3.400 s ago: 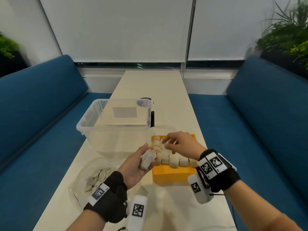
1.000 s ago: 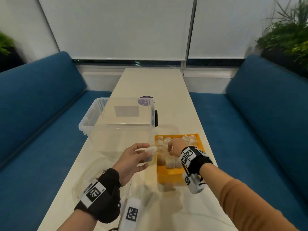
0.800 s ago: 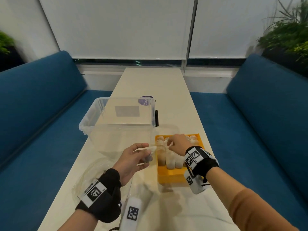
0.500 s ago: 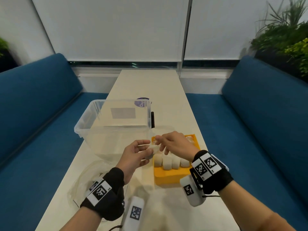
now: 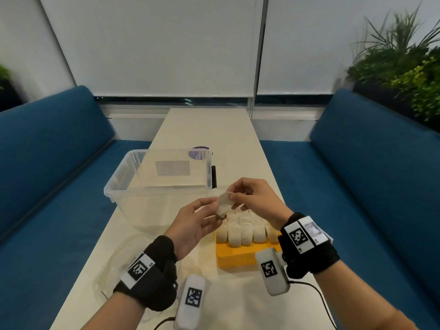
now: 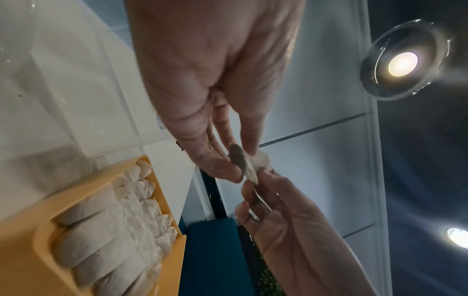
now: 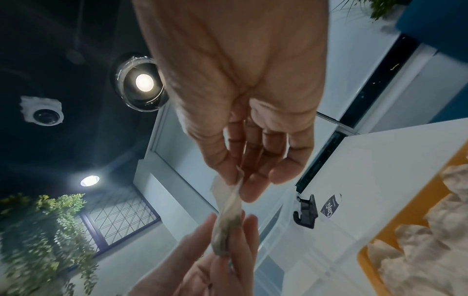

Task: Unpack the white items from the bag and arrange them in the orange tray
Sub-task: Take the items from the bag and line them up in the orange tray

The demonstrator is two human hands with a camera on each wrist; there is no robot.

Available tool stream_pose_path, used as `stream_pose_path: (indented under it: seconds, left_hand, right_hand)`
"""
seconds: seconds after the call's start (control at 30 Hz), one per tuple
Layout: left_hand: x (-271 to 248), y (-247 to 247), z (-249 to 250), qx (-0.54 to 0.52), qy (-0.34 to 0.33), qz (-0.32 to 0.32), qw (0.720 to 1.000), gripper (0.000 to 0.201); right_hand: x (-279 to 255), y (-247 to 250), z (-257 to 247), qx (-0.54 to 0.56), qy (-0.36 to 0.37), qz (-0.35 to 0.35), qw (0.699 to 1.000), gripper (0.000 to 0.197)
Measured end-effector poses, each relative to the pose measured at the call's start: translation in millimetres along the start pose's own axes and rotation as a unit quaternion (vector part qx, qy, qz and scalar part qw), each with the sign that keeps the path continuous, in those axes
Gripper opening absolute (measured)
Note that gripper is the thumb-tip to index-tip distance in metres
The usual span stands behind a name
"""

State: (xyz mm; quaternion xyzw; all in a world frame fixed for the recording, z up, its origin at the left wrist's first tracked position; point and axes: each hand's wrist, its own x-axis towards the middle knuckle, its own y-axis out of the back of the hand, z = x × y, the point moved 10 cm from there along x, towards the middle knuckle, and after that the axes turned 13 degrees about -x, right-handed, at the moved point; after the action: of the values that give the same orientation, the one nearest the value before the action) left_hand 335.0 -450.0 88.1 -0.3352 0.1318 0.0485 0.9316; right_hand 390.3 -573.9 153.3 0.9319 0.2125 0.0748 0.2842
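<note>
Both hands hold one white item (image 5: 223,204) in the air above the table, just left of the orange tray (image 5: 240,257). My left hand (image 5: 210,211) pinches its lower, darker end (image 6: 237,156). My right hand (image 5: 234,197) pinches its upper end (image 7: 229,192) between thumb and fingers. The tray holds several white rolled items (image 5: 240,232) standing in rows; my right wrist covers its right part. The clear plastic bag (image 5: 119,258) lies flat on the table at the lower left, partly behind my left wrist.
A clear plastic bin (image 5: 159,184) stands on the table just beyond my hands, left of the tray. A purple sticker (image 5: 198,153) and a black clip (image 5: 213,176) sit at its far right side. Blue benches (image 5: 357,186) flank the long pale table (image 5: 209,129).
My left hand held the white item alone while my right hand worked in the tray. The right hand has come back and now pinches the item's upper end; both hands have risen.
</note>
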Motion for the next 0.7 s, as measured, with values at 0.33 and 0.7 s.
stream_pose_path:
  seconds: [0.33, 0.7]
  left_hand:
    - [-7, -9, 11, 0.081, -0.058, -0.008, 0.995, 0.034]
    - [-13, -23, 3, -0.003, 0.017, -0.065, 0.998, 0.033]
  right_hand:
    - [-5, 11, -20, -0.034, 0.042, -0.013, 0.998, 0.011]
    - [-6, 13, -36, 0.010, 0.082, -0.047, 0.995, 0.021]
